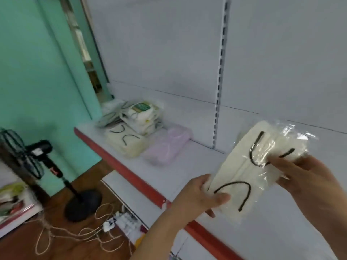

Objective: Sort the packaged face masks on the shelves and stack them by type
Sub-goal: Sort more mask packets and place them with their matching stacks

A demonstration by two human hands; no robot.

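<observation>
Clear plastic wrap crackles under my fingers: my left hand (204, 194) grips the lower corner of a cream mask pack (249, 171) with black ear loops, thumb on top, and my right hand (308, 177) pinches its upper end, where the loose wrap sticks out. I hold the pack in the air, tilted, above the white shelf (187, 166) and just over its red front edge (131, 175).

I think I am in the middle of the sorting step: this pack is picked, not yet placed. Far to the left on the same shelf lies a cream stack (125, 143) with the same black loops, so the next move, in my judgement, is to carry the pack there and lay it flat on top. Just beside that stack is a pink pack (167, 147), and behind them a messy pile (139, 115) of other packs. The shelf between my hands and the stacks looks free. The red edge is near; I must not place too close to it.
</observation>
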